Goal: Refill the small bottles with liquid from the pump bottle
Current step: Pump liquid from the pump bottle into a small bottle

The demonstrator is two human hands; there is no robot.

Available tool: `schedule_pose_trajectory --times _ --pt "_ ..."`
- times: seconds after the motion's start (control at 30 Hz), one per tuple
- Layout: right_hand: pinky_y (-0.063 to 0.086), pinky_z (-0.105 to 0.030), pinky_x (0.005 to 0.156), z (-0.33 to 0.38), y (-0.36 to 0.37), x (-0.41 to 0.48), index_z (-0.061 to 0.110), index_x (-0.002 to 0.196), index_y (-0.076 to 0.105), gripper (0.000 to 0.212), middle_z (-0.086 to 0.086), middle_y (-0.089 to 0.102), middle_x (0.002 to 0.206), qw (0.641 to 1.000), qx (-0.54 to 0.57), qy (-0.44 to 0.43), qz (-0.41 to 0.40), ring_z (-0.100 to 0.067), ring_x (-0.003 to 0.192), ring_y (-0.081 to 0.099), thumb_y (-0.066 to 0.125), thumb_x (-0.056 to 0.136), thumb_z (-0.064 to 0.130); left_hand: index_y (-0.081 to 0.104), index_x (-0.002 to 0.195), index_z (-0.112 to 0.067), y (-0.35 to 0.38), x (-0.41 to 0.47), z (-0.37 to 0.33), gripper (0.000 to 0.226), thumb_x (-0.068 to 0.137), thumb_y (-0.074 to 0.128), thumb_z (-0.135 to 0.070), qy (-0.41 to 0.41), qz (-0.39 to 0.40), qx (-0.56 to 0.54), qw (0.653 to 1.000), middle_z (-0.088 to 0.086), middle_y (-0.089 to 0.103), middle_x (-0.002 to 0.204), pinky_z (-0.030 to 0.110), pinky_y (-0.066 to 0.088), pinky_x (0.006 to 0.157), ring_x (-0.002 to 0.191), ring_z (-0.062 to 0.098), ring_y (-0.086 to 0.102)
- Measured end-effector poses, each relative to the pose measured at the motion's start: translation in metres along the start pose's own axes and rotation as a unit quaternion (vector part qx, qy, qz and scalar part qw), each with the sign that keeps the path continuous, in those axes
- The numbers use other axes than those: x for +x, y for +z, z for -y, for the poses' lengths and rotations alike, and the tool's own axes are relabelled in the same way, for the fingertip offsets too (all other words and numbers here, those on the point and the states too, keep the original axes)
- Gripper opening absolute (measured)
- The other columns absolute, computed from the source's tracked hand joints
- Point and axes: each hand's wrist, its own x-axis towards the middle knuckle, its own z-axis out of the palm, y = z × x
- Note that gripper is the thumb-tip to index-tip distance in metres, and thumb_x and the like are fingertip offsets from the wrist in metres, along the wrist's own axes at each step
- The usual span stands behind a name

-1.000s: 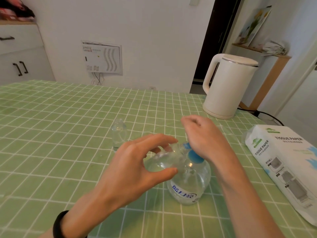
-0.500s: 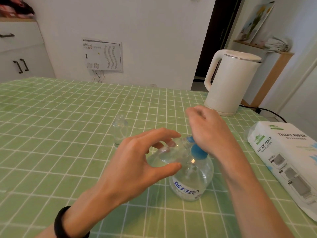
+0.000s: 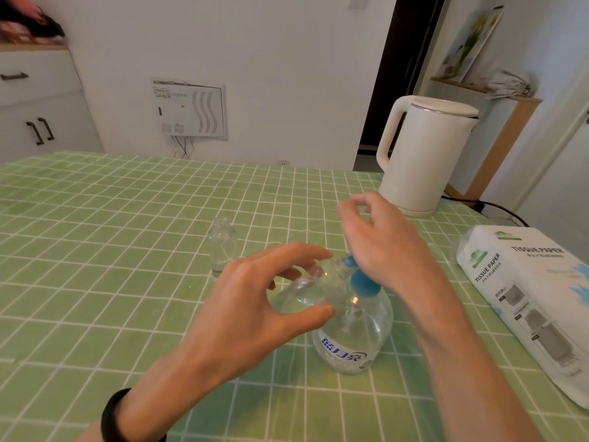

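A clear round pump bottle (image 3: pixel 350 339) with a blue pump head (image 3: pixel 361 282) and a blue-lettered label stands on the green checked table (image 3: pixel 95 250). My left hand (image 3: pixel 242 314) grips a small clear bottle (image 3: pixel 306 291) between thumb and fingers, tilted with its mouth at the pump's nozzle. My right hand (image 3: pixel 382 240) rests its heel on the pump head, its fingers loosely curled and holding nothing. A second small clear bottle (image 3: pixel 222 247) stands upright on the table behind my left hand.
A white electric kettle (image 3: pixel 424 154) stands at the back right, its cord trailing off the table. A white tissue paper pack (image 3: pixel 535 298) lies along the right edge. White cabinets and a wall lie beyond the table.
My right hand's fingers have lifted a little above the pump head. My left hand keeps the small bottle at the nozzle, almost unmoved.
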Motion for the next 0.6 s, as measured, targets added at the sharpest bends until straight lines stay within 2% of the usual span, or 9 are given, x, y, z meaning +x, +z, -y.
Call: schedule_pose_trajectory --times 0.13,0.33,0.43,0.53,0.6 --pt "0.036 -0.056 0.118 -0.0027 0.0037 0.0042 0.033 0.143 0.055 0.042 0.005 0.058 0.146 1.0 0.019 0.012 0.019 -0.027 0.14 0.049 0.038 0.107 0.047 0.067 0.128 -0.045 0.0013 0.0018 0.0051 0.054 0.075 0.077 -0.056 -0.004 0.006 0.002 1.0 -0.025 0.074 0.11 0.005 0.043 0.081 0.101 -0.002 0.07" --pt "0.039 -0.054 0.116 -0.0053 0.0038 0.0024 0.031 0.141 0.057 0.042 0.003 0.062 0.138 0.999 0.021 0.014 0.022 -0.026 0.136 0.051 0.037 0.107 0.047 0.067 0.126 -0.046 0.0029 -0.0012 0.0029 0.054 0.074 0.077 -0.055 -0.005 0.001 -0.003 1.0 -0.028 0.073 0.109 0.006 0.044 0.081 0.1 -0.003 0.07" --pt "0.033 -0.059 0.119 -0.0026 0.002 0.0012 0.031 0.143 0.056 0.046 0.003 0.062 0.14 1.0 0.019 0.006 -0.002 -0.027 0.139 0.049 0.038 0.105 0.051 0.065 0.125 -0.048 0.0025 -0.0016 0.0014 0.054 0.073 0.077 -0.056 -0.001 -0.005 0.0 1.0 -0.027 0.074 0.108 0.008 0.045 0.08 0.1 -0.002 0.071" --pt "0.029 -0.066 0.12 -0.0006 0.0009 -0.0007 0.035 0.142 0.054 0.047 0.0 0.07 0.124 1.0 0.006 0.001 -0.015 -0.031 0.133 0.055 0.036 0.104 0.054 0.065 0.125 -0.046 0.0022 -0.0014 0.0003 0.054 0.073 0.076 -0.057 0.001 -0.008 0.002 1.0 -0.027 0.074 0.108 0.009 0.045 0.078 0.1 -0.001 0.072" --pt "0.029 -0.065 0.12 -0.0002 0.0004 0.0 0.034 0.137 0.057 0.043 0.005 0.067 0.116 1.0 0.008 0.003 -0.014 -0.028 0.134 0.054 0.036 0.105 0.053 0.067 0.125 -0.045 0.0019 -0.0008 -0.0003 0.054 0.074 0.077 -0.056 0.0 -0.007 0.001 1.0 -0.026 0.074 0.108 0.007 0.044 0.079 0.1 -0.001 0.071"
